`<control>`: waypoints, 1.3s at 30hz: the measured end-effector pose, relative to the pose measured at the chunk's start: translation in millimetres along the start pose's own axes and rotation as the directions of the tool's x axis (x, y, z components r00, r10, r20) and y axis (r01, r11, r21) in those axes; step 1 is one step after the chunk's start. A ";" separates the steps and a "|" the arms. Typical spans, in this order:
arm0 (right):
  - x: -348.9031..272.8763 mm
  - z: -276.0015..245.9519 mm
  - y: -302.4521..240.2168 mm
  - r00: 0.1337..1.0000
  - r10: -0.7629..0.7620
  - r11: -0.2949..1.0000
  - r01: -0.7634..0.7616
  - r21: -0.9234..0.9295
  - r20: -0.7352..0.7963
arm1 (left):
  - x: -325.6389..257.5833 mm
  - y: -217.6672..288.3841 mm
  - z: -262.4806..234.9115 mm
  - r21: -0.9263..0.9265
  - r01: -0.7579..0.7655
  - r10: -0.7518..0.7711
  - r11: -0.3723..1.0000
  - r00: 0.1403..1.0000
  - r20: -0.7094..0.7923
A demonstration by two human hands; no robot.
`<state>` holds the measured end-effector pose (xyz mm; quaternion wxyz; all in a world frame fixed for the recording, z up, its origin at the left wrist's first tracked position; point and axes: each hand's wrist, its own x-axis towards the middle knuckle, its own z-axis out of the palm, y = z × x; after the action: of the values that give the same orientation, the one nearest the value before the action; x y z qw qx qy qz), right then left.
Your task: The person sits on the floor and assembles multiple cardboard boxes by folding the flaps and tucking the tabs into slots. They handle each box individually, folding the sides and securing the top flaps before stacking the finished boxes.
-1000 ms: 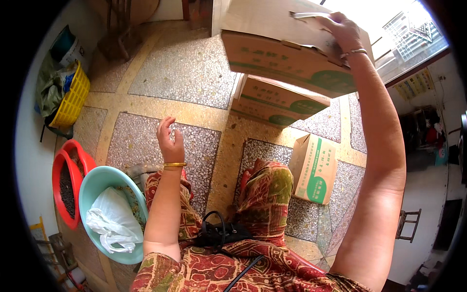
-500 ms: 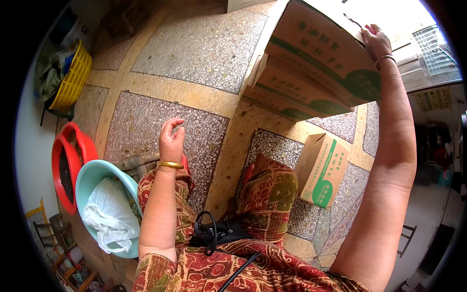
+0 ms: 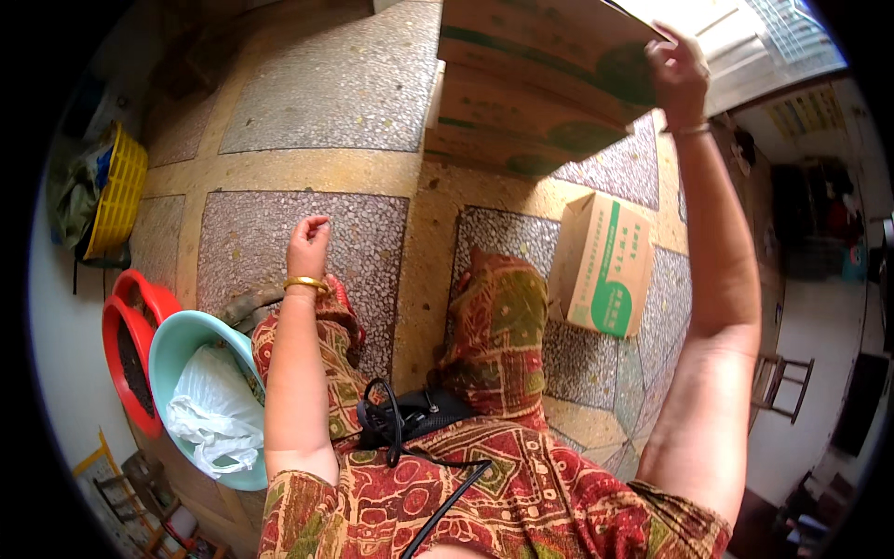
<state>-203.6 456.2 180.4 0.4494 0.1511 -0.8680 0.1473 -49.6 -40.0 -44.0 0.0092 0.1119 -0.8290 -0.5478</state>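
Note:
Cardboard cartons with green bands stand stacked before me, an upper carton point(image 3: 535, 47) above a lower carton point(image 3: 521, 126). At the upper carton's right corner, my right hand point(image 3: 678, 79) is raised with its fingers bent and closed, slightly blurred. A thin dark line runs along the carton's top edge toward the fingers; what they hold cannot be made out. My left hand point(image 3: 308, 247), with a gold bangle at its wrist, hovers over the floor with its fingers curled in and nothing visible in them. A smaller closed carton point(image 3: 601, 265) sits on the floor by my right knee.
On my left stand a pale green basin point(image 3: 177, 326) holding a white plastic bag point(image 3: 219, 396), red basins point(image 3: 116, 373) with dark contents, and a yellow basket point(image 3: 121, 196). A small wooden stool point(image 3: 782, 387) is at the far right. The floor point(image 3: 326, 102) is speckled stone tile.
The stack now appears farther left and higher in view, as do the small carton and my right hand. My left hand's fingers have curled tighter.

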 end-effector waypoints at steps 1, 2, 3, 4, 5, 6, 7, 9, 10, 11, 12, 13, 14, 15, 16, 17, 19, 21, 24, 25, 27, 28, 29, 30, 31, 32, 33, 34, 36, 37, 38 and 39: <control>-34.8 -9.3 -22.6 0.988 0.129 0.936 -0.148 0.318 0.080 | -2.8 -2.3 -4.1 0.005 0.021 -0.022 1.000 1.000 0.009; -75.3 -19.7 -17.6 0.970 0.186 0.911 -0.229 0.343 0.155 | -2.6 -0.6 -1.2 0.025 -0.004 0.004 1.000 1.000 0.019; -120.8 -34.1 -13.2 0.941 0.256 0.930 -0.302 0.209 0.222 | -2.3 -0.8 1.3 0.026 0.018 -0.019 1.000 0.999 0.037; -167.3 -46.8 -9.1 0.901 0.330 0.926 -0.368 0.090 0.282 | -1.1 -2.8 2.8 0.030 0.041 -0.042 0.999 0.997 0.057; -218.7 -57.8 -2.0 0.845 0.424 0.880 -0.470 0.074 0.326 | 0.6 -6.6 3.8 0.037 0.065 -0.068 0.997 0.995 0.079; -273.5 -71.9 13.2 0.763 0.550 0.825 -0.559 -0.082 0.340 | 3.9 -14.1 5.1 0.041 0.079 -0.083 0.996 0.990 0.111; -324.6 -88.9 19.1 0.670 0.662 0.736 -0.667 -0.118 0.336 | 2.8 -15.8 6.3 0.059 0.104 -0.110 0.993 0.988 0.105; -443.4 -131.9 53.5 0.406 0.888 0.441 -0.885 -0.151 0.217 | 6.7 -19.5 16.6 0.092 0.133 -0.146 0.987 0.977 0.155; -494.2 -157.5 67.1 0.343 0.929 0.365 -0.910 -0.196 0.140 | 12.5 -28.6 21.2 0.119 0.108 -0.130 0.987 0.973 0.193; -512.0 -155.6 44.7 0.204 0.966 0.245 -0.920 -0.307 0.159 | 14.4 -40.8 -1.1 0.196 0.092 -0.128 0.976 0.975 0.183; -538.7 -175.3 46.8 0.134 0.985 0.169 -0.853 -0.493 0.107 | 16.6 -45.3 2.4 0.225 0.068 -0.116 0.972 0.971 0.210; -564.0 -195.8 49.2 0.021 0.998 0.047 -0.860 -0.508 0.057 | 16.5 -44.6 12.1 0.223 0.102 -0.153 0.970 0.962 0.228; -573.3 -200.2 40.5 -0.028 0.999 0.000 -0.855 -0.518 0.045 | 15.1 -44.1 10.1 0.237 0.140 -0.194 0.961 0.956 0.222; -579.9 -202.8 34.9 -0.074 0.997 -0.045 -0.847 -0.529 0.034 | 13.9 -41.7 9.3 0.250 0.180 -0.235 0.951 0.948 0.214; -583.3 -205.0 35.0 -0.152 0.983 -0.075 -0.847 -0.527 0.104 | 16.0 -43.4 8.5 0.259 0.183 -0.247 0.948 0.938 0.241; -581.8 -202.9 32.3 -0.164 0.981 -0.078 -0.828 -0.555 0.107 | 14.2 -43.8 5.2 0.271 0.183 -0.250 0.945 0.938 0.239; -570.5 -194.3 31.5 -0.183 0.976 -0.075 -0.791 -0.607 0.119 | 10.2 -42.8 -2.6 0.296 0.185 -0.257 0.937 0.940 0.227; -573.7 -196.4 52.1 -0.210 0.960 -0.045 -0.767 -0.640 0.185 | 14.3 -49.5 -13.2 0.295 0.165 -0.242 0.941 0.938 0.248; -580.2 -189.1 72.3 -0.238 0.943 -0.004 -0.707 -0.707 0.233 | 3.8 -50.1 -17.4 0.261 0.177 -0.230 0.949 0.954 0.191; -580.9 -185.5 77.8 -0.256 0.933 -0.001 -0.706 -0.708 0.254 | -0.6 -50.1 -17.5 0.241 0.182 -0.228 0.953 0.957 0.180; -581.6 -172.2 85.9 -0.290 0.905 0.011 -0.714 -0.700 0.311 | -6.9 -49.7 -27.0 0.206 0.185 -0.217 0.961 0.966 0.144; -582.6 -171.4 88.0 -0.295 0.902 0.005 -0.722 -0.692 0.315 | -9.1 -50.5 -30.2 0.251 0.191 -0.238 0.949 0.956 0.170; -583.4 -170.4 89.2 -0.276 0.900 0.020 -0.747 -0.665 0.337 | -14.1 -49.9 -29.1 0.278 0.225 -0.271 0.934 0.952 0.141; -584.4 -169.9 89.5 -0.275 0.902 0.007 -0.762 -0.648 0.332 | -17.8 -49.8 -27.4 0.297 0.236 -0.291 0.925 0.944 0.156; -585.7 -170.0 89.4 -0.274 0.905 -0.008 -0.775 -0.632 0.325 | -19.9 -49.8 -26.3 0.315 0.248 -0.312 0.916 0.934 0.173; -587.5 -170.5 91.5 -0.269 0.909 -0.010 -0.778 -0.628 0.318 | -20.6 -55.8 -29.4 0.314 0.186 -0.257 0.931 0.946 0.200; -586.9 -166.6 93.2 -0.260 0.912 -0.011 -0.788 -0.615 0.318 | -20.1 -65.5 -35.6 0.314 0.118 -0.194 0.942 0.956 0.220; -587.2 -164.7 92.8 -0.204 0.939 0.012 -0.786 -0.618 0.278 | -18.9 -74.4 -43.4 0.315 0.050 -0.130 0.948 0.962 0.241; -569.7 -151.8 75.4 -0.194 0.936 0.006 -0.828 -0.561 0.295 | -25.9 -85.7 -60.2 0.298 0.177 -0.241 0.938 0.951 0.192; -562.6 -141.2 67.4 -0.193 0.937 0.000 -0.833 -0.554 0.290 | -26.6 -89.3 -73.3 0.245 0.234 -0.278 0.941 0.946 0.164; -563.5 -143.6 69.2 -0.188 0.941 -0.008 -0.845 -0.535 0.283 | -26.4 -87.9 -64.4 0.267 0.206 -0.262 0.941 0.945 0.194; -565.8 -144.0 68.4 -0.182 0.943 -0.008 -0.852 -0.524 0.280 | -30.4 -84.1 -47.9 0.289 0.177 -0.247 0.941 0.942 0.229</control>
<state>186.7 648.4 -214.9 -0.0707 -0.5059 -0.8056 0.3001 1.4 -109.0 -98.1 -0.1749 0.1283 -0.8715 -0.4399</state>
